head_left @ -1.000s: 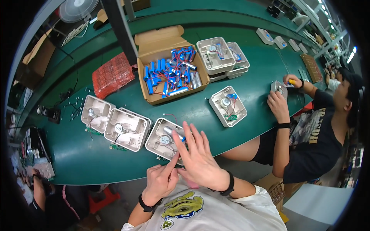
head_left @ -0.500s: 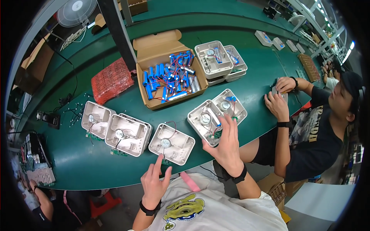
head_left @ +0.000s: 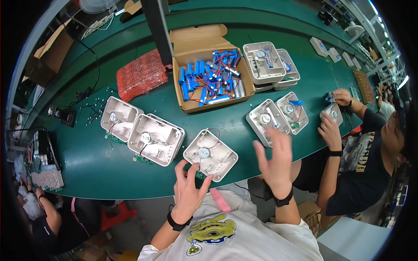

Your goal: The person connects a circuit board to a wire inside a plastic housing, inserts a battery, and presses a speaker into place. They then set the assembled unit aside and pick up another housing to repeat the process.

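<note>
An open white plastic housing (head_left: 224,165) with a round speaker and thin wires sits near the table's front edge. My left hand (head_left: 190,188) is at its near left side, fingers apart and bent. Its fingertips are beside a small green circuit board (head_left: 200,175) hanging by a wire; whether they touch it I cannot tell. To the right, my right hand (head_left: 277,169) is in the air, blurred, fingers spread, holding nothing. Just beyond it stands a white housing (head_left: 260,114) with a speaker, against another housing (head_left: 300,126) containing a blue battery.
A cardboard box (head_left: 209,107) of blue wired batteries stands behind, beside a red bubble-wrap package (head_left: 141,74). More white housings (head_left: 160,123) are at left, others stacked (head_left: 264,80) at the back. A co-worker's hands (head_left: 332,130) work on a housing at right. A metal post (head_left: 157,32) rises behind.
My right hand has drawn back from the pair of housings at right, which now sit farther from me. My left hand has come closer to the near housing, which has turned slightly. The view has shifted.
</note>
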The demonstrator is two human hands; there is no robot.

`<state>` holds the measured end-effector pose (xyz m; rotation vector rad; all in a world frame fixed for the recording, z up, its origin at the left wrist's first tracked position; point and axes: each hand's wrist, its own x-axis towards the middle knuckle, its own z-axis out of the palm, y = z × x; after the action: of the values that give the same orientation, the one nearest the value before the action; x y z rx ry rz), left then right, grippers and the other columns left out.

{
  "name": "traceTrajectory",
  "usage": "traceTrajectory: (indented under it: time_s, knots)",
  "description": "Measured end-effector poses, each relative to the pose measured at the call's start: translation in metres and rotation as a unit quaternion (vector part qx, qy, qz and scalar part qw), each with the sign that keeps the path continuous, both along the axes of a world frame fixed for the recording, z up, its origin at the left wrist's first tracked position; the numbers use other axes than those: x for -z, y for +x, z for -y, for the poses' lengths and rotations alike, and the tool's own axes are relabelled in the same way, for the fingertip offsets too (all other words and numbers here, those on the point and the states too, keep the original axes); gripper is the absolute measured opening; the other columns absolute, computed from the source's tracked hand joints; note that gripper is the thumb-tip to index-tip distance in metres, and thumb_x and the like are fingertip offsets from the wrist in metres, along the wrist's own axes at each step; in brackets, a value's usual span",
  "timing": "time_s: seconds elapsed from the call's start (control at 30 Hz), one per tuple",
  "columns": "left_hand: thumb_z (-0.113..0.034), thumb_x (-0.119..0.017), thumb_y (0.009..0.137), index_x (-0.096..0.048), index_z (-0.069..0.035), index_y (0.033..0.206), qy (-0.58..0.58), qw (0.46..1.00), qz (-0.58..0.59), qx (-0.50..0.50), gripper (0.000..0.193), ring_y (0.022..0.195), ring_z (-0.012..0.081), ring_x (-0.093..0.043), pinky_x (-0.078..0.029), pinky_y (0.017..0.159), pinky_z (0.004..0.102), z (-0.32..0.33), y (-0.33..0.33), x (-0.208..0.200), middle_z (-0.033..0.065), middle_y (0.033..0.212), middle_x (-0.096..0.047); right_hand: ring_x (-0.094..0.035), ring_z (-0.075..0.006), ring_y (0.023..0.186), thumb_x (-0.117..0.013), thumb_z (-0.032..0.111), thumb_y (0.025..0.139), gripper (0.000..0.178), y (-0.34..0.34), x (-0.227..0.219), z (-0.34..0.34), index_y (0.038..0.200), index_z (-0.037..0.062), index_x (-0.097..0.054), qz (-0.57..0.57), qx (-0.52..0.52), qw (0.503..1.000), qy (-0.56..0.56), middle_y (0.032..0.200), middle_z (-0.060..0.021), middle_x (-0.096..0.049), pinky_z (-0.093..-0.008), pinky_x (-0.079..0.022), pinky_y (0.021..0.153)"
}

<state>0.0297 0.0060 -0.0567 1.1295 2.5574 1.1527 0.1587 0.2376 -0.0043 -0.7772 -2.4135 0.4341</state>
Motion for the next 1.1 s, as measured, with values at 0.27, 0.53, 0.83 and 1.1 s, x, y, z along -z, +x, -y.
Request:
traceTrajectory:
  time_s: [0.27,0.53,0.83,1.1]
  knots:
    - [-0.011,-0.087,0.085,-0.066,-0.005,0.126,0.058,0.993,0.020,0.105,0.047,0.090,0.0273,-0.066,-0.054,0.066,0.0341,-0.013,-0.023,0.002,0.0165,0.130,-0.058,-0.076,-0.0204,0.091,-0.075,0.007,0.098,0.038,-0.053,0.023,-0.004,0.134,-0.0015,-0.066,0.024,-0.081,0.923,-0.375,0.098,-0.0141,-0.080,-0.0293,-0.056,0.083]
    - [-0.004,-0.085,0.085,-0.063,-0.004,0.134,0.091,0.985,0.120,0.082,0.053,0.092,0.0190,-0.065,-0.052,0.068,0.0277,-0.016,-0.029,-0.001,0.0120,0.119,-0.063,-0.076,-0.0176,0.094,-0.068,0.002,0.103,0.016,-0.052,-0.002,0.011,0.117,-0.0043,-0.070,-0.316,-0.080,0.754,-0.571,0.100,-0.0132,-0.080,-0.0310,-0.058,0.092]
    - [0.002,-0.074,0.097,-0.056,0.003,0.139,0.150,0.929,0.337,0.012,0.046,0.095,0.0092,-0.062,-0.051,0.076,0.0227,-0.016,-0.025,0.004,0.0075,0.117,-0.065,-0.076,-0.0170,0.098,-0.069,0.003,0.103,0.011,-0.043,-0.002,0.012,0.112,-0.0030,-0.070,-0.259,-0.104,0.750,-0.599,0.103,-0.0114,-0.079,-0.0299,-0.057,0.092]
    - [0.007,-0.069,0.100,-0.063,0.003,0.129,0.148,0.918,0.366,0.033,0.030,0.094,0.0081,-0.063,-0.052,0.080,0.0221,-0.008,-0.028,0.018,0.0043,0.114,-0.063,-0.070,-0.0121,0.086,-0.074,0.005,0.099,0.010,-0.041,-0.011,0.024,0.105,-0.0025,-0.071,-0.148,-0.110,0.838,-0.514,0.092,-0.0050,-0.074,-0.0279,-0.054,0.081]
